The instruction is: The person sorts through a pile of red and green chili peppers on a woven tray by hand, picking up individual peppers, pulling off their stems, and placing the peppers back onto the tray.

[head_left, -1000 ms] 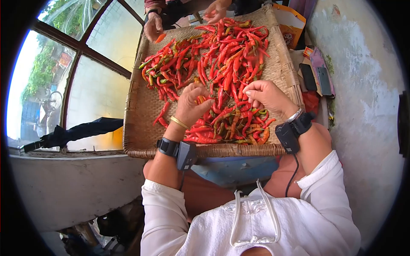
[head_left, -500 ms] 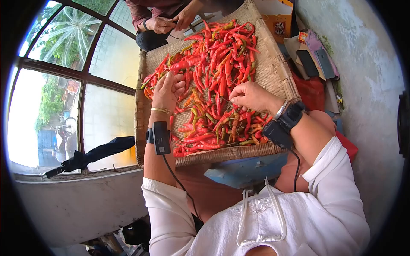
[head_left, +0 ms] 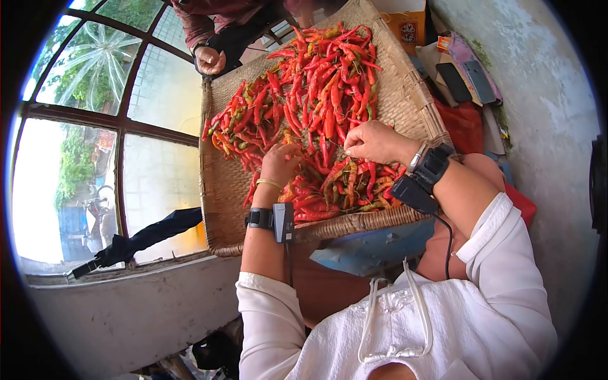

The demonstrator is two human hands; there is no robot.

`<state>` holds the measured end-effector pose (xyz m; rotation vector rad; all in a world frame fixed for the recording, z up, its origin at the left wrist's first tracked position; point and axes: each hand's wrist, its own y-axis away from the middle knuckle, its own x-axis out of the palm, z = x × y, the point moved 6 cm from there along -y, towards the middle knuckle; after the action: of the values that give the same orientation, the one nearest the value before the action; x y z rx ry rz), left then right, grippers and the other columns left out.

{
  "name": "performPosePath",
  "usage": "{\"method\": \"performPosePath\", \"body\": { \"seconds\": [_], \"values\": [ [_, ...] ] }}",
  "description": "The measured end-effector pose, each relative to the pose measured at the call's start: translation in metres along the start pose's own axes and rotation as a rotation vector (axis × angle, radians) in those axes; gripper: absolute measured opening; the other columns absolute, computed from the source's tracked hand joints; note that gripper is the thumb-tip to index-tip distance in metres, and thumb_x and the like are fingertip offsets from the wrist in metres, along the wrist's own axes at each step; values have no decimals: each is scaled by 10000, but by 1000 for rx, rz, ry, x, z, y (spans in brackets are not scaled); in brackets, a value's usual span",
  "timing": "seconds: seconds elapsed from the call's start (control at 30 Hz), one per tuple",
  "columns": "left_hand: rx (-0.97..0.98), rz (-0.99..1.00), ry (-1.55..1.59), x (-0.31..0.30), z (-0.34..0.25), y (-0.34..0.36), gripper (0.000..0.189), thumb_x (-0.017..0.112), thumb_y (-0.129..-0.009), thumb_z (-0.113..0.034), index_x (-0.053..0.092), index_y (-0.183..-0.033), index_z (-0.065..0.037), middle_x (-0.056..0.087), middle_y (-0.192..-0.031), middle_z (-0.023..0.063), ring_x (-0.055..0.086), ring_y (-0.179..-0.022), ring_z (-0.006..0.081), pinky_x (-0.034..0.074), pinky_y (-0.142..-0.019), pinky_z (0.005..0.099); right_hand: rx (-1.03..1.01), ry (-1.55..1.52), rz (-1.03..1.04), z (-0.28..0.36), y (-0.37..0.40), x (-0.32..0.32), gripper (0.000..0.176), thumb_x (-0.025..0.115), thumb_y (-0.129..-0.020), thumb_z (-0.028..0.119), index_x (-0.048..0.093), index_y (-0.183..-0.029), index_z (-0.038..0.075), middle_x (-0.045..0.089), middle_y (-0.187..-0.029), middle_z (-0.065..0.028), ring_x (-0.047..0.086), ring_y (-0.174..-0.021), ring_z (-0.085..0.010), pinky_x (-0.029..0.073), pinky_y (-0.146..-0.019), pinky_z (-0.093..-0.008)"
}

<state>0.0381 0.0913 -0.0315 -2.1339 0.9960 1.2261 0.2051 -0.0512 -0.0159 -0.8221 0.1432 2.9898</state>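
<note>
Red chili peppers [head_left: 329, 82], some of them greenish or orange, lie heaped in a shallow woven tray [head_left: 411, 107]. My left hand [head_left: 280, 166] is low over the near part of the heap, its fingers curled down among the peppers. Whether it grips one is hidden. To the right of the middle, my right hand [head_left: 375, 143] hovers at the pile's edge with thumb and fingers pinched together. Anything between those fingertips is too small to make out. Each wrist carries a black strap with a small device and cable.
Across the tray another person's hand [head_left: 209, 60] is at the far left corner. Windows [head_left: 158, 183] and a folded dark umbrella [head_left: 152, 234] are on the left. Two phones [head_left: 453, 82], a red bag [head_left: 457, 126] and an orange box [head_left: 405, 28] stand along the right wall.
My left hand has come down and right, from the left pile to the nearer peppers. My right hand stays pinched in about the same place. The other person's hands have moved apart.
</note>
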Motion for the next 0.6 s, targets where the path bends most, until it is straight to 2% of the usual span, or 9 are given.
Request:
{"method": "performPosePath", "body": {
  "seconds": [0.07, 0.1, 0.17, 0.2, 0.27, 0.3, 0.43, 0.53, 0.6],
  "values": [
    [48, 79, 11, 6, -4, 0, 208, 641, -683, -136, 621, -875, -56, 577, -788, 109, 564, -730, 236, 457, -676, 320, -29, 41, -22, 1, -1, 1, 189, 599, -706, 215, 634, -768, 40, 620, -700, -110, 599, -683, -238, 455, -634, -332],
    [47, 78, 15, 2, -10, 1, 208, 641, -683, -136, 621, -875, -56, 577, -788, 109, 564, -730, 236, 457, -676, 320, -27, 45, -20, 2, -1, 2, 189, 599, -706, 215, 634, -768, 40, 620, -700, -110, 599, -683, -238, 455, -634, -332],
    [-23, -39, 298, -14, -22, 3, 147, 631, -718, -84, 611, -851, -25, 576, -730, 57, 546, -625, 142, 449, -593, 262, -26, 37, 13, 5, 0, 5, 193, 601, -705, 216, 634, -767, 36, 622, -706, -110, 600, -683, -244, 457, -639, -333],
    [-70, -151, 517, -19, -24, 5, 91, 609, -769, -55, 594, -841, -1, 580, -698, 9, 509, -577, 62, 418, -541, 198, -25, 38, 18, 3, 0, 7, 193, 601, -705, 216, 634, -767, 36, 622, -706, -110, 600, -683, -244, 457, -639, -333],
    [-87, -204, 823, -31, -32, 7, 59, 571, -820, -70, 584, -859, -27, 549, -674, -27, 486, -569, 29, 405, -514, 160, -67, 59, 5, 1, 0, 8, 197, 601, -706, 214, 634, -772, 32, 625, -714, -113, 603, -687, -241, 460, -644, -332],
    [-130, -241, 876, -36, -34, 8, 72, 577, -818, -79, 567, -861, -22, 588, -696, 4, 508, -596, 25, 411, -539, 158, -67, 59, 7, 4, 1, 7, 197, 601, -706, 214, 634, -772, 32, 625, -714, -113, 603, -687, -241, 460, -644, -332],
    [-172, -339, 949, -38, -44, 10, 66, 581, -816, -91, 561, -829, -29, 584, -672, 1, 528, -560, 35, 414, -499, 158, -71, 12, -23, 19, 4, -1, 200, 602, -703, 216, 635, -775, 32, 625, -725, -120, 605, -702, -246, 461, -652, -336],
    [-321, -35, 713, -16, -35, 6, 110, 577, -824, -147, 545, -805, -43, 581, -649, 6, 542, -499, 48, 405, -419, 157, -46, 0, -24, 19, 4, -4, 197, 599, -703, 213, 634, -770, 32, 623, -724, -124, 603, -703, -256, 460, -655, -342],
    [-389, -34, 627, -16, -29, 3, 112, 576, -825, -155, 548, -812, -47, 577, -633, 8, 538, -493, 50, 411, -418, 158, -36, 30, -26, 15, 3, -4, 194, 597, -704, 211, 634, -768, 31, 622, -723, -126, 601, -701, -262, 458, -656, -345]
  ]
}}
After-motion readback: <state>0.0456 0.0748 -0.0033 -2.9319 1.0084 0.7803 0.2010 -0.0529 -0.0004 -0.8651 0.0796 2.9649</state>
